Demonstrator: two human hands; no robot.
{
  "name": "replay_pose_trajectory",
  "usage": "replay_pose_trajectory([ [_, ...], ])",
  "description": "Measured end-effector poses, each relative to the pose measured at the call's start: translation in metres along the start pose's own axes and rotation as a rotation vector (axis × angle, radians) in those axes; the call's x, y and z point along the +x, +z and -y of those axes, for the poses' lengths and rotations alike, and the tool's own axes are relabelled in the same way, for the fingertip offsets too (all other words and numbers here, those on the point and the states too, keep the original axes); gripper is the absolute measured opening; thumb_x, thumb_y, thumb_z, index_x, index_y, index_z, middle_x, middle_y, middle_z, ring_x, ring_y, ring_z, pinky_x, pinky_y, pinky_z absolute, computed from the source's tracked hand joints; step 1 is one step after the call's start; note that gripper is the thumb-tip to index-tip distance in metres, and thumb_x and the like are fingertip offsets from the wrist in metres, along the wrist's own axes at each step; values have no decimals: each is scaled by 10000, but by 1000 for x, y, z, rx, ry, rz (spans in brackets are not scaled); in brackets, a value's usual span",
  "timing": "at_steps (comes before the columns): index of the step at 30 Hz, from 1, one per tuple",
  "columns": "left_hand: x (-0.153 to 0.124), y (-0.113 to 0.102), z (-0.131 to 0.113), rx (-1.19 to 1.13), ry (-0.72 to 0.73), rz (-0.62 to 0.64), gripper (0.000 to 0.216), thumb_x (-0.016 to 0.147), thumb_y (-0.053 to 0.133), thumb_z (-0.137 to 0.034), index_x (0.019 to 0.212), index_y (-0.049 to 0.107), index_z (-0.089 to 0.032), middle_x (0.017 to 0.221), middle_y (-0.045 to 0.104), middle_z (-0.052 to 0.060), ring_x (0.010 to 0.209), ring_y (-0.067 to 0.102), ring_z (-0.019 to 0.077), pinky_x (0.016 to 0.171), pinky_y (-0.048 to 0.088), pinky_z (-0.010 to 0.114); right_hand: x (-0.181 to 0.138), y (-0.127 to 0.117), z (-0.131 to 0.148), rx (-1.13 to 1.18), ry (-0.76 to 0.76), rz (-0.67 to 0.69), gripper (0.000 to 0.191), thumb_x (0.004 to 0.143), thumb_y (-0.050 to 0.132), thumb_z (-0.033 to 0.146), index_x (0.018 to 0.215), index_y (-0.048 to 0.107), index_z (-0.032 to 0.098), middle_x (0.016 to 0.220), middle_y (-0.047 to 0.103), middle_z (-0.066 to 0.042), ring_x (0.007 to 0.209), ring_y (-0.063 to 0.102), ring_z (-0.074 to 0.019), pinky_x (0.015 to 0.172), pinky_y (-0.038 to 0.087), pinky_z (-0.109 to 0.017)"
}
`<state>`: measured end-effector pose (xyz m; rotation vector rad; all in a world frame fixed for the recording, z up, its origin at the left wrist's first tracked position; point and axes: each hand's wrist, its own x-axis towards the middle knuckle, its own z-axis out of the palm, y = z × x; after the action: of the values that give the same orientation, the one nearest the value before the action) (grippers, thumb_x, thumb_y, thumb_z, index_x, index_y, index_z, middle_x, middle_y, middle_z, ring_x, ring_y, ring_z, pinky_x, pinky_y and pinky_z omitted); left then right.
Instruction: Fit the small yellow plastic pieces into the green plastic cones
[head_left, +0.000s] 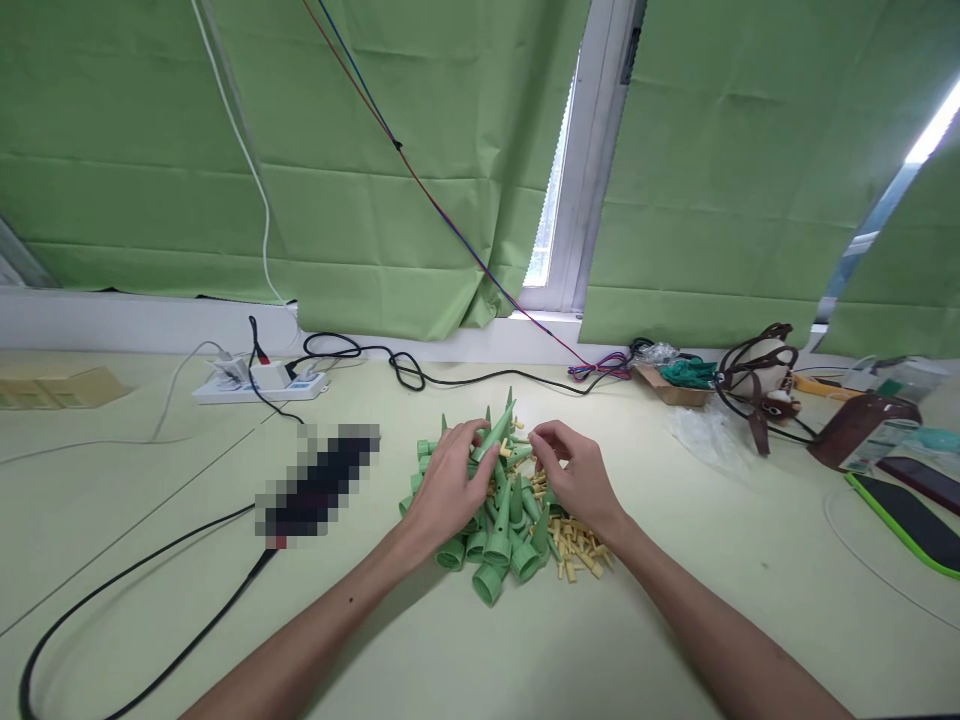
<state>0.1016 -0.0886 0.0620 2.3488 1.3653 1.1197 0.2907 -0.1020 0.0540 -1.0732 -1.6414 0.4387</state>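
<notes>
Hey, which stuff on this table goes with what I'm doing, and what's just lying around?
Seems part of the job:
green cone in your left hand
piled green cones
small yellow pegs by your right hand

Seems just lying about:
power strip
black cable
cardboard box
clear plastic bag
green-edged phone

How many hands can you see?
2. The left hand is on the left, holding a green cone. The right hand is on the right, by the small yellow pieces. Neither is hidden.
</notes>
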Motion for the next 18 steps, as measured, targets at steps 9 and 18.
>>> replay_pose_trajectory([
  [9,5,-2,-2,-205,-121,20,393,959,454,-456,1210,607,-195,1110,630,83,968,616,202,715,518,292,-2,2,4,-16,-37,-3,196,952,508,349,871,595,193,791,655,-38,650,593,-153,598,487,-271],
  [18,5,-1,0,-290,-176,-1,373,939,487,-470,1108,646,-177,984,570,69,810,594,176,619,489,274,-3,1,4,-25,-100,22,164,950,514,295,901,624,184,811,661,-37,648,568,-141,615,483,-268],
])
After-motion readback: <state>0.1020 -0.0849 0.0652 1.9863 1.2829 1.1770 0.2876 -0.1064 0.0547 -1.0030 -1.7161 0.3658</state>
